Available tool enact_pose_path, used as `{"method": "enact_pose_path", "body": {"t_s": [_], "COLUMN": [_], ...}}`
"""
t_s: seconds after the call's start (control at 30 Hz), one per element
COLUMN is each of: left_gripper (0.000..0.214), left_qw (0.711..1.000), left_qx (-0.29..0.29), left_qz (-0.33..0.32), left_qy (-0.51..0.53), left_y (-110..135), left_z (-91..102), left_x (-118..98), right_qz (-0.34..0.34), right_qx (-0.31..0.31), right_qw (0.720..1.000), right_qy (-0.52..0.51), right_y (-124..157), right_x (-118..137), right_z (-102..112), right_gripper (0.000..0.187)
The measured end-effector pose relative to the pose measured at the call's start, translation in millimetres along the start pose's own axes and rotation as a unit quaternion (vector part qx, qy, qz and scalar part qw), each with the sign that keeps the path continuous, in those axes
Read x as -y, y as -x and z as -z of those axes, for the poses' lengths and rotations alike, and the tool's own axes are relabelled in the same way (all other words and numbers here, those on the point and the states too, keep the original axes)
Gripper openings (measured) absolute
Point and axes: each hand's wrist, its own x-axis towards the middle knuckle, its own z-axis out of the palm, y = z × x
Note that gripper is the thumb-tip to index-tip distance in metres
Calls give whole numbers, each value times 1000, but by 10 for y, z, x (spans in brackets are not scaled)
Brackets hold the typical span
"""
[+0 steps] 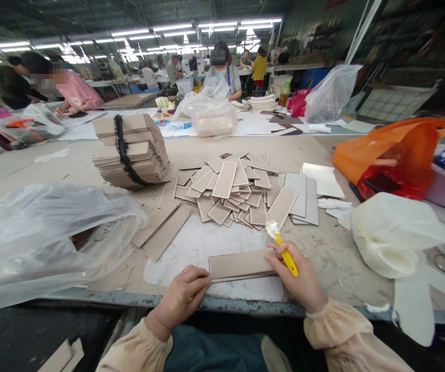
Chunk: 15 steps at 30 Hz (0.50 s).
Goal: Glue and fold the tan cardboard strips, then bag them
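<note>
Here, left hand (187, 292): curled, fingers pressed together, pinching the near left corner of the beige board strips (241, 262).
Right hand (300, 276): closed round the yellow-handled brush (289, 261), fingertips touching the strips' right end.
Bristles (272, 229): coated in white paste, pointing away toward the heap of rectangular cards (224, 181).
Strips: one over another, crosswise above the white sheet (199, 240), near the table edge (245, 305).

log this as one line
left hand: at beige strip, left end | right hand: holds yellow-handled brush, at right end | panel pile: beyond
</note>
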Motion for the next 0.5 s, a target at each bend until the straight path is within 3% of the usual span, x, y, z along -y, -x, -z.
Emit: {"method": "enact_pose_path", "body": {"t_s": [0.5], "left_gripper": [19], "left_qw": [1000], "left_qx": [12], "left_qz": [9], "left_qy": [1], "left_y": [2], "left_z": [15], "left_x": [-16], "right_qz": [6], "right_qx": [4], "right_qw": [1000], "right_qy": [-2], "right_y": [11], "right_x": [-32], "right_z": [-4], "right_gripper": [19]}}
